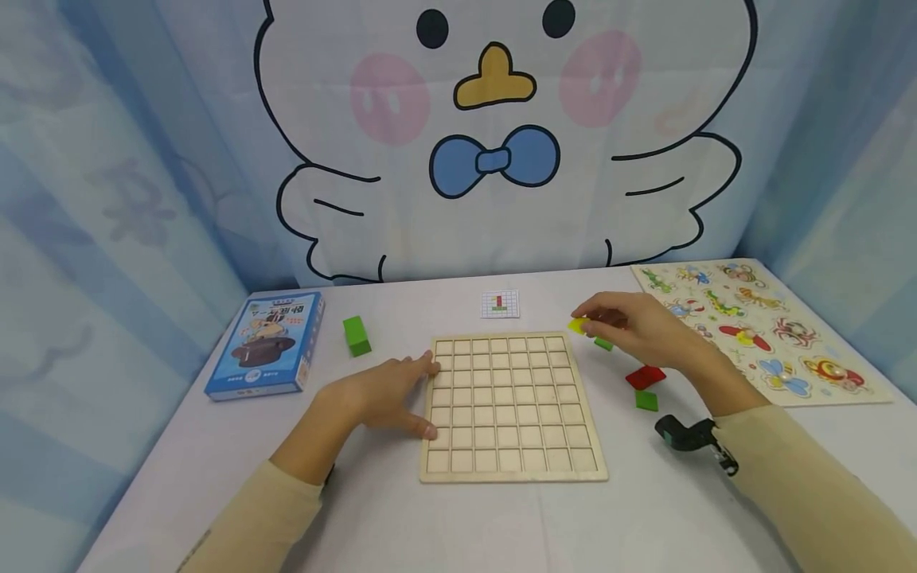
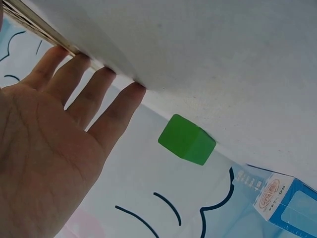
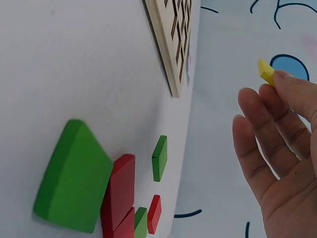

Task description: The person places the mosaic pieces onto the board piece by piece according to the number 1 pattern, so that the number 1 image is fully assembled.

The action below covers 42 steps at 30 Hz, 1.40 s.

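My right hand [image 1: 641,322] pinches a small yellow tile [image 1: 577,325] between thumb and finger, lifted off the table beyond the grid's upper right corner. In the right wrist view the yellow tile [image 3: 266,71] sticks out past the fingertips, while the other fingers stay loosely bent. My left hand [image 1: 383,395] rests at the left edge of a square wooden grid board [image 1: 513,477], thumb and fingertips touching its frame. In the left wrist view the fingers of the left hand [image 2: 64,129] are spread and nearly straight. The visible grid cells hold no tiles.
Green tiles [image 1: 646,400] and red tiles [image 1: 645,376] lie right of the board. A small pattern card [image 1: 499,304] sits behind it. At left stand a green block [image 1: 357,336] and a blue box [image 1: 265,346]; at right lies an animal picture board [image 1: 759,330].
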Tool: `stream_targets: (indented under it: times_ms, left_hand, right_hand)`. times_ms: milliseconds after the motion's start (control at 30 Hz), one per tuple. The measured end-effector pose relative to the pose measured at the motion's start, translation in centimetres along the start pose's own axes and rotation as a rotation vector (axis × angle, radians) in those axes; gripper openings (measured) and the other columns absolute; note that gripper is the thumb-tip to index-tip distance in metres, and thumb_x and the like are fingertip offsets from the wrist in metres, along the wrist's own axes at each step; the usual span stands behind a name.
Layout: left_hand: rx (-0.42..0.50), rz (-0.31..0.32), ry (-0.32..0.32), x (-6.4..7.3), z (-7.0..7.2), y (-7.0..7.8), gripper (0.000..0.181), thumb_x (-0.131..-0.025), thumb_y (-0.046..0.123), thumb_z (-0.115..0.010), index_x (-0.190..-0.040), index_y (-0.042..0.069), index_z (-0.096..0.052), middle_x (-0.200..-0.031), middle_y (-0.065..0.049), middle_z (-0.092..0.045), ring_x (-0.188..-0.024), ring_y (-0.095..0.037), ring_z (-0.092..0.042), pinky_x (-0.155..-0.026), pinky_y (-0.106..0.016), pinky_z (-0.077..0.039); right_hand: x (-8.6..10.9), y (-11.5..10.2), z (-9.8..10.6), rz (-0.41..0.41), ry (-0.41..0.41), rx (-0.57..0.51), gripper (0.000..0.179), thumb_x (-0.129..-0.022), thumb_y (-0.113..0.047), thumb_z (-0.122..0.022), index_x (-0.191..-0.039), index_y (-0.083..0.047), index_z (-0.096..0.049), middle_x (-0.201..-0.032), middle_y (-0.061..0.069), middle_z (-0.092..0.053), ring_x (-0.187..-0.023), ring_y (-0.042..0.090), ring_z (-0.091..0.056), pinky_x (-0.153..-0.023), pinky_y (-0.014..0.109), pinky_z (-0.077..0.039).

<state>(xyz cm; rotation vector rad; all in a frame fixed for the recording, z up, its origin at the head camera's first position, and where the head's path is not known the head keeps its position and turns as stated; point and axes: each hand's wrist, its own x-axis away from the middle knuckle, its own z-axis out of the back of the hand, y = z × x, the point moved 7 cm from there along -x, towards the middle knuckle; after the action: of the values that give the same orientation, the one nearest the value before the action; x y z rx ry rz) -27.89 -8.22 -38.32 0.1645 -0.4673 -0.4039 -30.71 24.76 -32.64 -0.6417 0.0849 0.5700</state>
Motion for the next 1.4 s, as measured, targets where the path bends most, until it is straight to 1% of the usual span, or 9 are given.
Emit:
stream_targets:
  times_ms: [167,267,600,700,833,933,1167,1267,1400]
  left_hand:
    - [0.0,0.001,0.001,0.0,0.1,0.0,0.105,-0.076,0.065,-0.081,-0.161,0.026,-0.033,-0.169,-0.006,-0.028,-0.156,-0.03,-0.027,-0.123,-0.053,-0.029]
    - [0.004,0.006,-0.002,0.0,0.1,0.0,0.105,-0.075,0.065,-0.081,-0.161,0.026,-0.033,-0.169,-0.007,-0.029,-0.155,-0.03,-0.027,-0.123,-0.054,-0.029]
    - [0.019,0.03,-0.007,-0.2,0.0,-0.2,0.104,-0.075,0.063,-0.083,-0.16,0.027,-0.035,-0.169,-0.006,-0.028,-0.155,-0.03,-0.027,-0.123,-0.054,-0.029]
    - [0.031,0.045,-0.007,0.0,-0.3,-0.5,0.104,-0.073,0.062,-0.085,-0.159,0.027,-0.037,-0.168,-0.006,-0.03,-0.155,-0.032,-0.029,-0.122,-0.056,-0.03]
    - [0.025,0.054,-0.006,0.2,-0.8,-0.8,0.105,-0.072,0.062,-0.085,-0.159,0.027,-0.038,-0.167,-0.006,-0.032,-0.154,-0.032,-0.031,-0.121,-0.056,-0.032]
    - [0.014,0.05,0.0,0.2,-0.8,-0.8,0.104,-0.072,0.063,-0.085,-0.159,0.028,-0.038,-0.167,-0.006,-0.034,-0.153,-0.031,-0.032,-0.12,-0.056,-0.033]
    - [0.007,0.039,0.002,0.3,-0.4,-0.6,0.104,-0.073,0.064,-0.084,-0.159,0.028,-0.038,-0.167,-0.007,-0.034,-0.153,-0.032,-0.032,-0.12,-0.056,-0.034]
    - [0.008,0.034,0.004,0.1,-0.2,-0.5,0.105,-0.073,0.065,-0.083,-0.16,0.028,-0.036,-0.166,-0.007,-0.034,-0.153,-0.031,-0.032,-0.12,-0.056,-0.033]
    - [0.005,0.024,0.007,-0.1,0.0,-0.5,0.106,-0.074,0.066,-0.082,-0.161,0.029,-0.034,-0.166,-0.009,-0.034,-0.154,-0.032,-0.031,-0.121,-0.056,-0.032]
  right_hand:
    - [-1.3,-1.0,-0.6,0.015,-0.016,-0.021,0.015,-0.101,-0.021,-0.068,-0.115,-0.017,-0.072,-0.104,-0.004,-0.073,-0.091,0.018,-0.069,-0.083,0.029,-0.058]
    - [-2.0,-1.3,-1.1,0.032,-0.021,-0.023,0.014,-0.101,-0.021,-0.068,-0.114,-0.018,-0.073,-0.102,-0.006,-0.073,-0.092,0.012,-0.066,-0.085,0.031,-0.057]
    - [-4.4,-2.8,-3.7,0.053,-0.068,-0.09,0.014,-0.098,-0.016,-0.071,-0.111,-0.017,-0.075,-0.099,-0.005,-0.073,-0.087,0.014,-0.064,-0.08,0.033,-0.057]
    - [-5.1,-3.5,-5.0,0.067,-0.11,-0.117,0.014,-0.099,-0.016,-0.07,-0.112,-0.018,-0.075,-0.101,-0.005,-0.073,-0.088,0.014,-0.065,-0.081,0.035,-0.057]
    - [-5.9,-4.2,-6.9,0.102,-0.175,-0.147,0.015,-0.101,-0.016,-0.067,-0.114,-0.017,-0.074,-0.105,-0.004,-0.073,-0.092,0.013,-0.067,-0.086,0.037,-0.058]
    - [-6.5,-4.5,-7.7,0.117,-0.197,-0.152,0.015,-0.102,-0.014,-0.066,-0.115,-0.015,-0.073,-0.106,-0.003,-0.073,-0.092,0.013,-0.068,-0.088,0.037,-0.058]
    - [-7.6,-5.0,-8.8,0.102,-0.262,-0.157,0.015,-0.103,-0.015,-0.065,-0.115,-0.013,-0.072,-0.104,-0.003,-0.073,-0.092,0.015,-0.07,-0.086,0.035,-0.059]
    - [-7.9,-5.0,-9.3,0.099,-0.296,-0.14,0.013,-0.103,-0.014,-0.063,-0.113,-0.013,-0.072,-0.103,-0.003,-0.073,-0.091,0.016,-0.069,-0.083,0.034,-0.058]
    - [-8.4,-4.9,-10.1,0.069,-0.329,-0.095,0.012,-0.103,-0.015,-0.063,-0.109,-0.016,-0.073,-0.1,-0.005,-0.07,-0.087,0.014,-0.065,-0.081,0.033,-0.055]
